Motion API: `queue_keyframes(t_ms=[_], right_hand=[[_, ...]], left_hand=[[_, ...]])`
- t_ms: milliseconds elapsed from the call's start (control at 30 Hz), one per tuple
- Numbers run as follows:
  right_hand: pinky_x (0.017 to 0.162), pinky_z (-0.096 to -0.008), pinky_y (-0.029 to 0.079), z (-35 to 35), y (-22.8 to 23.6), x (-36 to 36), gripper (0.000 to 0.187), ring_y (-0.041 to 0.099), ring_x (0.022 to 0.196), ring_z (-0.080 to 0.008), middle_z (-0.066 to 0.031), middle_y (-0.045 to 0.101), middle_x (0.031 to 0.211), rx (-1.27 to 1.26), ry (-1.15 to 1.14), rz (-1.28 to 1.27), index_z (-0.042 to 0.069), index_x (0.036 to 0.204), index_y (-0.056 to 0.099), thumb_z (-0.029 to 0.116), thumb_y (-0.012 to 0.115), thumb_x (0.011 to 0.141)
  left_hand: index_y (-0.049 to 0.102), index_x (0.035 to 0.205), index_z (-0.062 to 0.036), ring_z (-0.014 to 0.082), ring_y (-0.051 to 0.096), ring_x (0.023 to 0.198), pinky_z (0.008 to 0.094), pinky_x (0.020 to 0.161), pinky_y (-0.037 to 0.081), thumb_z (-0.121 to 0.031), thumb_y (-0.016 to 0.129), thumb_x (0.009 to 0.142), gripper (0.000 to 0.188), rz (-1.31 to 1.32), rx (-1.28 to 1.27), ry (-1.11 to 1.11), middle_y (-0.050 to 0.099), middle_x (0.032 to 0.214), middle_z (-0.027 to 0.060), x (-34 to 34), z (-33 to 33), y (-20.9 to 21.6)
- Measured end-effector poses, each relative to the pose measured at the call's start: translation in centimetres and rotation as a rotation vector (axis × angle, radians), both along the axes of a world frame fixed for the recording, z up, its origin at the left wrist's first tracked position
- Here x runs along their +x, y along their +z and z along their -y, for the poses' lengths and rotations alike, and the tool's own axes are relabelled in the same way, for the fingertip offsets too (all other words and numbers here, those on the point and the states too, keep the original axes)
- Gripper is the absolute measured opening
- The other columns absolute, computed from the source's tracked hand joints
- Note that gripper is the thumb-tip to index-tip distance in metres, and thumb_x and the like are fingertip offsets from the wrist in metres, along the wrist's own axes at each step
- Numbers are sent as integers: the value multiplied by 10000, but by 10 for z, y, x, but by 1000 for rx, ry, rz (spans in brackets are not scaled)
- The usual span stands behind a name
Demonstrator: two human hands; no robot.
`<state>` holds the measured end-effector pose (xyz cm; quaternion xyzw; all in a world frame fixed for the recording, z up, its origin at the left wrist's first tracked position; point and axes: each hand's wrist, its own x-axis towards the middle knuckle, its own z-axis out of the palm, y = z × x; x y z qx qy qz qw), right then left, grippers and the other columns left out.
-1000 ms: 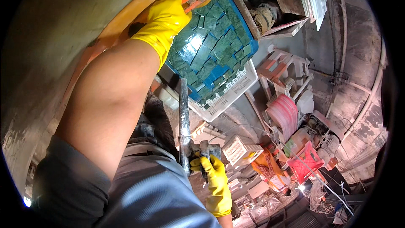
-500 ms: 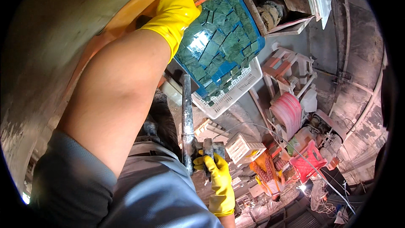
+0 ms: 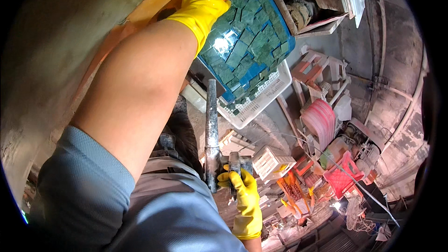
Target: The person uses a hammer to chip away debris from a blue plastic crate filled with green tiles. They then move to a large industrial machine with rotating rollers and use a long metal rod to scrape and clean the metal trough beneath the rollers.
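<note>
Around green-tiled surface [image 3: 254, 71], cluttered room [image 3: 355, 50]

On our right we see a stained grey wall [image 3: 401, 32] with a pale pipe [image 3: 413, 101] curving along it. Below, we make out a worn stand [image 3: 313, 71], a cream crate [image 3: 273, 163] and a red crate [image 3: 343, 177], while a small bright light [image 3: 337, 205] glares near the cluttered lower right.

Flat green angular pieces [image 3: 247, 49] lie in a blue rectangular plastic tray [image 3: 291, 44], over a white perforated plastic basket [image 3: 261, 108]; a dark cylindrical tube [image 3: 212, 116] is left of a cream slatted plastic crate [image 3: 271, 163].
</note>
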<state>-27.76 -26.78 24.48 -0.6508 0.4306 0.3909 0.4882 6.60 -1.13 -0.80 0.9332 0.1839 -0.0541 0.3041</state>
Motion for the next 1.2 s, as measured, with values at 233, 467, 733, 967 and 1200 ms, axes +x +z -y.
queue_keyframes(t_ms=[233, 467, 733, 967, 1200], right_hand=[[869, -346, 551, 0, -3, -16, 488, 707, 889, -224, -149, 744, 990, 13, -49, -11, -75, 1256, 615, 313, 702, 974], [865, -354, 555, -4, -3, -26, 503, 706, 884, -231, -154, 743, 985, 6, -39, 27, -75, 1261, 616, 334, 692, 978], [849, -363, 563, -6, -1, -28, 524, 711, 862, -249, -165, 743, 975, -9, -10, 31, -71, 1259, 627, 370, 684, 982], [859, -342, 554, -9, 4, -18, 455, 703, 882, -218, -155, 742, 985, 29, -45, 15, -72, 1244, 624, 289, 697, 978], [857, -334, 551, -15, 8, -11, 480, 702, 881, -216, -156, 744, 985, 36, -16, 16, -74, 1263, 616, 303, 698, 978]], left_hand=[[640, 1243, -91, 404, 657, 1122, 501, 931, 517, -512, 818, 765, 662, 10, -41, -8, 686, 1234, 194, 16, -1, -29], [595, 1313, -69, 411, 607, 1217, 475, 1002, 484, -507, 836, 755, 749, 83, -230, -133, 646, 1318, 207, 10, -10, -43], [606, 1292, -50, 394, 608, 1219, 464, 1012, 489, -513, 846, 736, 763, 40, -205, -126, 639, 1319, 212, -16, -21, -32], [612, 1284, -49, 424, 619, 1172, 477, 976, 499, -534, 815, 758, 744, 37, -139, -115, 659, 1271, 223, -24, -21, -14], [633, 1198, -57, 416, 645, 1116, 494, 936, 514, -548, 787, 777, 665, 30, -87, -115, 684, 1200, 212, -27, -25, 2]])
